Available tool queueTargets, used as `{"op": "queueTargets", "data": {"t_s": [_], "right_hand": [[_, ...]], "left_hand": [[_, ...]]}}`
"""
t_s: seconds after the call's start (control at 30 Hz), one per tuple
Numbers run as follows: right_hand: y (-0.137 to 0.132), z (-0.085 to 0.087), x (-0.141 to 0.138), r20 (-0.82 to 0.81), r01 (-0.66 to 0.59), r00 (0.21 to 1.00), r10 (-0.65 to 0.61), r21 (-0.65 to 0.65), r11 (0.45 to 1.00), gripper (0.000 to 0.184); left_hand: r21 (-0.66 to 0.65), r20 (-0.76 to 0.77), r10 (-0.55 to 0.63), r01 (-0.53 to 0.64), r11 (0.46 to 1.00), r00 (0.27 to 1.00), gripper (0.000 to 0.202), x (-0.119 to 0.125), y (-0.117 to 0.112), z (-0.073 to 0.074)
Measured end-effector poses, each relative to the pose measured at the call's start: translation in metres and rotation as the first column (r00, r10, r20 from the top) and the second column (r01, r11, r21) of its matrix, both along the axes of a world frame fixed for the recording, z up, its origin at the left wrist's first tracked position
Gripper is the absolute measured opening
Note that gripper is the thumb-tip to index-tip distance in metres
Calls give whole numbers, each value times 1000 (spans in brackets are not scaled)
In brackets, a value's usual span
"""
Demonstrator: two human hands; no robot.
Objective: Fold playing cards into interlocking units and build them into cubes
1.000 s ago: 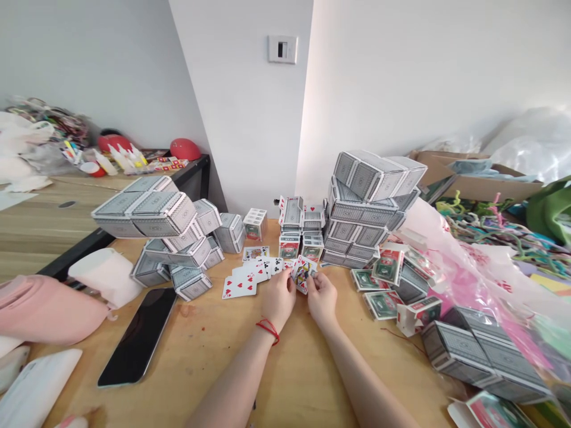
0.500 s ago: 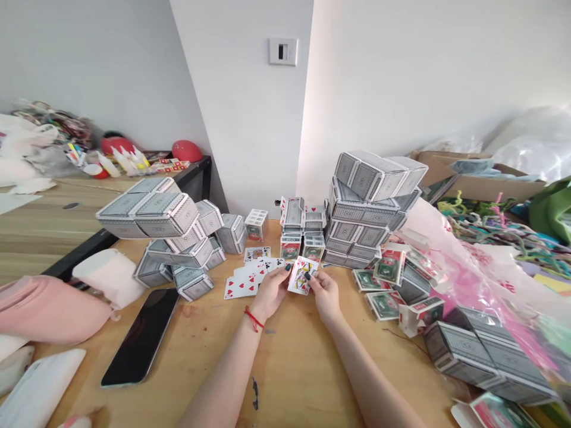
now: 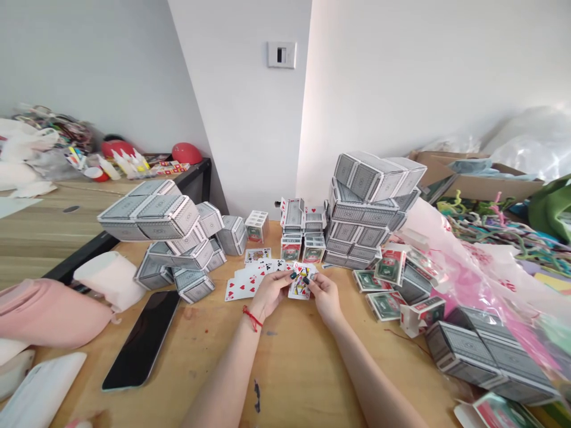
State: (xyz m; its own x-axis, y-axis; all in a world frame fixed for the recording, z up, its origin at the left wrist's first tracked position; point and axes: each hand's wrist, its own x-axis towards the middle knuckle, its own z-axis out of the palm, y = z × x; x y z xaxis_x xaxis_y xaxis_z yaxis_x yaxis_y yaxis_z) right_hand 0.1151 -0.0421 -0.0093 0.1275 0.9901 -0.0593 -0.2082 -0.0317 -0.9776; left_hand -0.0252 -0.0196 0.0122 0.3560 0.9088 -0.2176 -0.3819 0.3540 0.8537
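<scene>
Both hands meet at a small bunch of playing cards (image 3: 300,286), a red-marked face card at the front. My left hand (image 3: 273,292), with a red string bracelet at the wrist, pinches the cards' left side. On their right edge, the thumb and fingers of my right hand (image 3: 325,292) are closed. Face-up playing cards (image 3: 243,283) lie overlapped on the table just left of my left hand, several hearts and clubs among them. Behind these a single face card (image 3: 257,255) lies flat. Card packs (image 3: 291,246) stand beyond the held cards.
Stacked grey card-back boxes rise at left (image 3: 165,214) and right (image 3: 372,208). A black phone (image 3: 141,342) lies at left near a pink pouch (image 3: 53,312). Green-and-red card packs (image 3: 386,304), pink plastic (image 3: 477,285) and more grey boxes (image 3: 486,359) occupy the right side.
The held face card now sits more upright and a little lower, with the left thumb over its upper left part. Both hands stay nearly in place; the view has shifted slightly.
</scene>
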Motion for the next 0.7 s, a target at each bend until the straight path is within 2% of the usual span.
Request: {"op": "queueTargets", "data": {"t_s": [0.1, 0.2, 0.3, 0.37, 0.43, 0.57, 0.7], "right_hand": [[0, 0, -1, 24, -6, 1000, 7, -7, 1000, 30], [0, -1, -3, 102, 22, 995, -24, 24, 999, 28], [-2, -1, -7, 150, 49, 987, -58, 62, 997, 23], [-4, 0, -9, 148, 45, 987, -56, 78, 996, 26], [-6, 2, -11, 139, 17, 990, -29, 84, 996, 30], [-8, 6, -13, 90, -40, 995, 32, 84, 996, 33], [-7, 9, -14, -4, -61, 998, 62, 64, 996, 35]], "left_hand": [[175, -228, 145, -106, 979, 963, 21, 4, -1, -4], [386, -425, 332, -163, 908, 842, 17, 11, -4, -6], [522, -539, 473, -163, 837, 697, 14, 16, -10, -3], [580, -592, 525, -128, 804, 612, 14, 18, -14, 0], [617, -627, 546, -74, 784, 556, 17, 19, -16, 2], [649, -645, 575, -35, 760, 503, 21, 19, -18, 1], [635, -611, 580, -103, 765, 539, 20, 21, -17, -1]]}}
